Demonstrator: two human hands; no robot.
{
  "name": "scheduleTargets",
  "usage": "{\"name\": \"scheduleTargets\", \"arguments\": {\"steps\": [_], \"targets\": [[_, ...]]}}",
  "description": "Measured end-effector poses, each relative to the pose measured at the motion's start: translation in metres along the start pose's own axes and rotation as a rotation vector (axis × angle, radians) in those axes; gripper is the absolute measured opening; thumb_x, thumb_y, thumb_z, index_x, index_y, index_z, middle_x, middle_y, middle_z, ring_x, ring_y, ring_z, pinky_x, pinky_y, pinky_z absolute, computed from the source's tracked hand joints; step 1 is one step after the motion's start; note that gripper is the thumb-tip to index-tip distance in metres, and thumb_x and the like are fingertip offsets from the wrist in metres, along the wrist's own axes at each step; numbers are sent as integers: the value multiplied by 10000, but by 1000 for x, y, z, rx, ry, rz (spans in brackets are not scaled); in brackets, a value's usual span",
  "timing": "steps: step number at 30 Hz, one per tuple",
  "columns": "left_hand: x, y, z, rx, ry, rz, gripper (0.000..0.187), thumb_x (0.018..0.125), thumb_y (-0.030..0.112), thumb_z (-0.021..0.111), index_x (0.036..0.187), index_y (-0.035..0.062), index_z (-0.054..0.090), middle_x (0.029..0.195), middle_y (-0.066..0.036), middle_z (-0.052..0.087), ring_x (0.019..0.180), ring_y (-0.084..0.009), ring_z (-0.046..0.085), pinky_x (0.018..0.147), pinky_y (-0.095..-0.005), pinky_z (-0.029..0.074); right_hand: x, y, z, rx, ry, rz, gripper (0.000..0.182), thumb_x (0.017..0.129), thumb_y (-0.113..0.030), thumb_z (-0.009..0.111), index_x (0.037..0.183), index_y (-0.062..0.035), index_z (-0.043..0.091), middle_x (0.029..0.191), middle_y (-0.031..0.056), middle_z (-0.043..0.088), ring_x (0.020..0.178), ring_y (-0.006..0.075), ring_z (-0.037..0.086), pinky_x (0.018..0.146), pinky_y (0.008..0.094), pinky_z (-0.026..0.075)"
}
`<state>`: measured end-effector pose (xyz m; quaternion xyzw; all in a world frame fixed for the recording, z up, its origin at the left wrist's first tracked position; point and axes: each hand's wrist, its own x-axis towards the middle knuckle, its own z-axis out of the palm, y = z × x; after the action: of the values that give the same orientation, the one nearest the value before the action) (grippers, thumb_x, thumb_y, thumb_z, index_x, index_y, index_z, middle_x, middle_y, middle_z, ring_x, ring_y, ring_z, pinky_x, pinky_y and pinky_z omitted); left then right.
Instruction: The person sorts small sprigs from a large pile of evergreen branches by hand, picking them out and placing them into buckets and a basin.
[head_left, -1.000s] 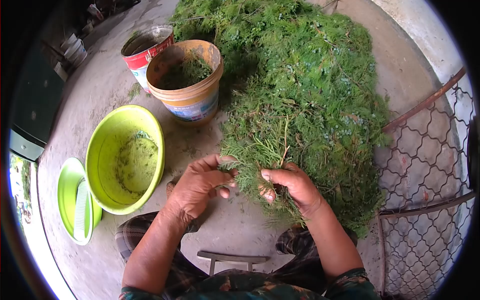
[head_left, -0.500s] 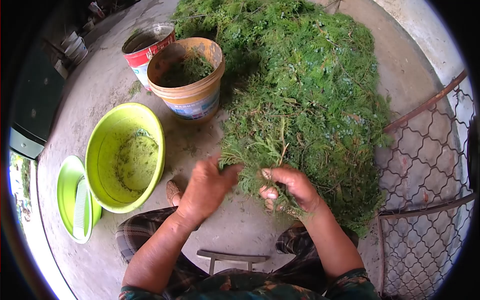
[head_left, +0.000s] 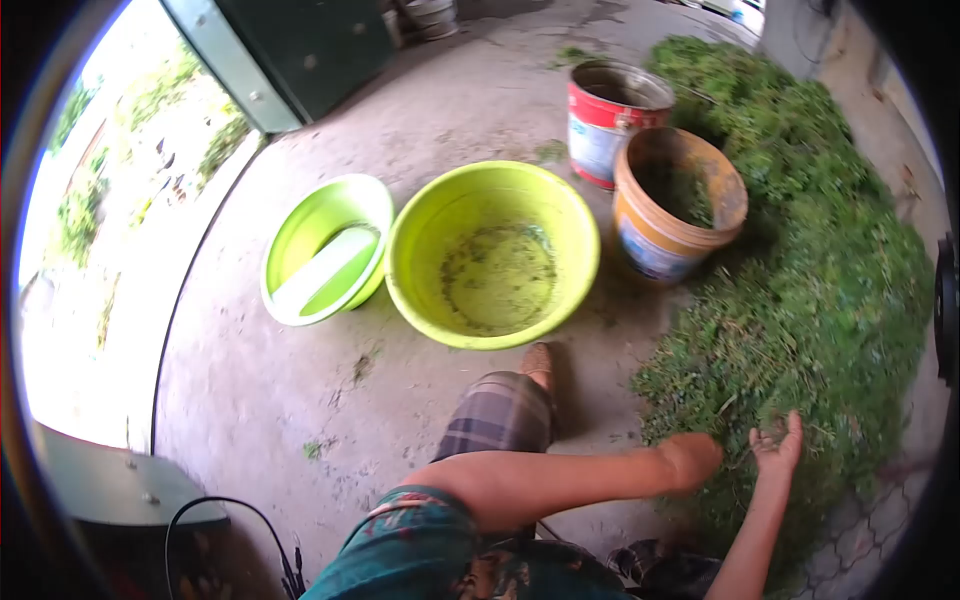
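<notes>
A big heap of cut evergreen branches (head_left: 820,300) with scale-like leaves lies on the floor at the right. My right hand (head_left: 777,450) is over its near edge, palm up, fingers curled round a small evergreen sprig (head_left: 774,431). Just to its left, my left hand (head_left: 692,460) reaches across to the heap's edge; its fingers are smeared by motion and turned away. Beyond the heap's left side stands an orange-brown bucket (head_left: 655,235) with some greenery inside.
A red and white bucket (head_left: 596,150) stands behind the orange-brown one. The large yellow-green basin (head_left: 430,318) has bits of debris on its bottom. Left of it, a smaller green basin (head_left: 283,262) holds a pale ribbed object (head_left: 325,270). A black cable (head_left: 225,500) loops at lower left.
My view has swung left, so the basins and buckets now lie farther right in it. Both hands remain by the heap; they were pulling at a sprig before, and the left is now blurred.
</notes>
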<state>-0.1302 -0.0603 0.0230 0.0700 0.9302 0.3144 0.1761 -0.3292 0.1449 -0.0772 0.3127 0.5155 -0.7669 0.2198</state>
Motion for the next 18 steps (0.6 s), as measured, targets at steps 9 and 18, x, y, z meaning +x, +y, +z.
{"name": "scheduleTargets", "arguments": {"steps": [9, 18], "targets": [[42, -22, 57, 114, -210, 171, 340, 727, 196, 759, 1054, 124, 696, 1160, -89, 643, 1073, -228, 615, 791, -357, 514, -375, 80, 265, -595, -1438, -355, 762, 785, -432, 705, 1330, 4, 399, 1294, 157, 490, 1168, 249, 499, 996, 378, 398], [-8, -19, -28, 135, -122, -181, 279, 718, 158, 745, 992, 107, 720, 1053, -83, 693, 963, -221, 674, 730, -333, 551, -192, 41, 183, -532, -697, -504, 322, 915, -234, 579, 1170, -42, 539, 1090, 71, 592, 947, 139, 571, 826, 297, 467]]}}
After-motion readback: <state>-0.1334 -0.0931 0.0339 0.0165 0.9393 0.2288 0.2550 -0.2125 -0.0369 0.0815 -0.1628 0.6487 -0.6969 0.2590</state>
